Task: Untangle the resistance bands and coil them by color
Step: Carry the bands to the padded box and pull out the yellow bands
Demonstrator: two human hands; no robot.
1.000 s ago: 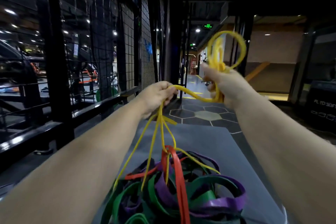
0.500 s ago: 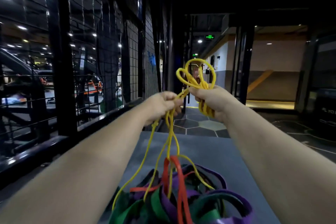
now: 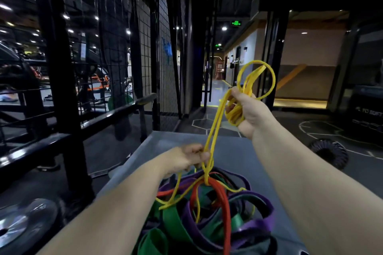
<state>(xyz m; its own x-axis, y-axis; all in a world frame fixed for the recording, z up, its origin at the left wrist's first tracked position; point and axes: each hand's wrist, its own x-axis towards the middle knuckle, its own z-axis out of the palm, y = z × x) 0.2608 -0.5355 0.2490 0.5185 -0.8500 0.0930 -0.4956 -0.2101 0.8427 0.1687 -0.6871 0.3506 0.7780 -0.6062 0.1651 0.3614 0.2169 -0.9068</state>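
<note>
Gripping yellow band [image 3: 215, 128] coils in right hand [image 3: 251, 113], pinching strands low with left hand [image 3: 186, 158]; best to ease snag off red band [image 3: 227, 217] before next wrap

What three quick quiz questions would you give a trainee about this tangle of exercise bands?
1. True or false: the right hand holds its loops lower than the left hand.
2. Which colour is missing from the pile of bands? A green, B blue, C purple.
3. Fill in: both hands grip the ____ band.

Key: 1 false, the right hand is higher. 2 B. 3 yellow; the yellow band runs from one hand to the other.
</note>
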